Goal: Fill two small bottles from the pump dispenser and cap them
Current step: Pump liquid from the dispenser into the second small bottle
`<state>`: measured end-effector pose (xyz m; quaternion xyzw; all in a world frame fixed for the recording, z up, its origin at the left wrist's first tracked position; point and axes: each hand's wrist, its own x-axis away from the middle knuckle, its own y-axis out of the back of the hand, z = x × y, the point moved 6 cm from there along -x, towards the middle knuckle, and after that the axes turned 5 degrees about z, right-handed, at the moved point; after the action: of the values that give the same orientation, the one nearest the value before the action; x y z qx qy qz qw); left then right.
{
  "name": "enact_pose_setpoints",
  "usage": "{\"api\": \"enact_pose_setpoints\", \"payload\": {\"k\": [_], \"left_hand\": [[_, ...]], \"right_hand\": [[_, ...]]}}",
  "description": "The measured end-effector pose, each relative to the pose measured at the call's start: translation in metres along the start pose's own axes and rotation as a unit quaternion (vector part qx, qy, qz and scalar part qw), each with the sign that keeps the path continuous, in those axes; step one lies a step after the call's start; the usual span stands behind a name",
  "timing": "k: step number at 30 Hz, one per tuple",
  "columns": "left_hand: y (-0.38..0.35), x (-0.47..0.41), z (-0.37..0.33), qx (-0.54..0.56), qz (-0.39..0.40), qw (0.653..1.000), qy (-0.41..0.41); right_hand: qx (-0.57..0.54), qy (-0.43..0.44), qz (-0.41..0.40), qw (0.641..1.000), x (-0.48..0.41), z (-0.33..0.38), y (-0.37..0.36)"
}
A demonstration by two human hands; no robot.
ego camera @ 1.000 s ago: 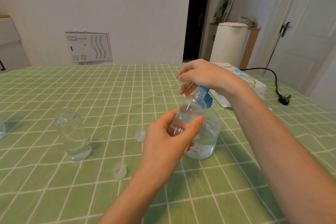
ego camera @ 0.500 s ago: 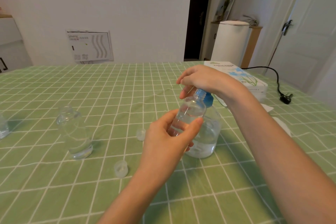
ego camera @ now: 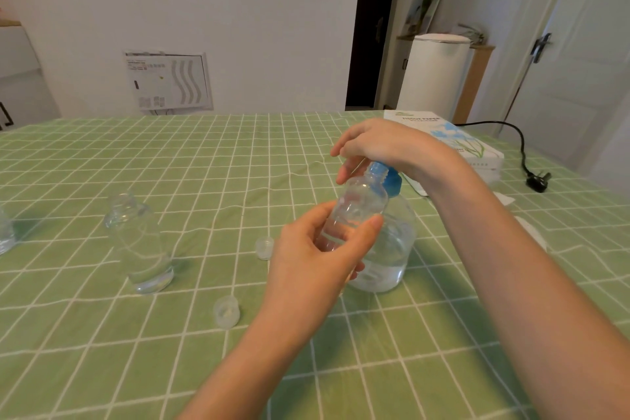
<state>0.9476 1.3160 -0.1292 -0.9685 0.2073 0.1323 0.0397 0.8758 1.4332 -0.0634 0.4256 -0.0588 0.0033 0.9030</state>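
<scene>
Head view puts us partway through the first fill. Our left hand [ego camera: 317, 249] has thumb and fingers wrapped round a small bottle [ego camera: 358, 211], tilted with its open neck against the blue spout of the pump dispenser [ego camera: 392, 249]; a shallow level of clear liquid shows inside it. At nine o'clock from the dispenser the second bottle [ego camera: 139, 242] stands uncapped, and how full it is we cannot tell. Two clear caps [ego camera: 264, 246] [ego camera: 226, 311] lie loose on the tablecloth [ego camera: 170, 164] at about eight o'clock, so both cappings remain, we judge. Our right hand [ego camera: 378, 147] arches over the pump head, wrist high, fingers loosely bent and slightly apart, gripping nothing.
</scene>
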Motion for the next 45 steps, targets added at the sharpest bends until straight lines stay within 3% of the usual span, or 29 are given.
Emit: {"api": "enact_pose_setpoints", "payload": {"k": [21,45], "left_hand": [[-0.003,0.0,-0.003,0.03,-0.004,0.999,0.012],[-0.001,-0.003,-0.003,0.035,-0.001,0.998,0.052]], "right_hand": [[-0.032,0.022,-0.061,0.997,0.003,0.002,0.016],[0.037,-0.029,0.021,0.999,0.002,0.003,0.005]]}}
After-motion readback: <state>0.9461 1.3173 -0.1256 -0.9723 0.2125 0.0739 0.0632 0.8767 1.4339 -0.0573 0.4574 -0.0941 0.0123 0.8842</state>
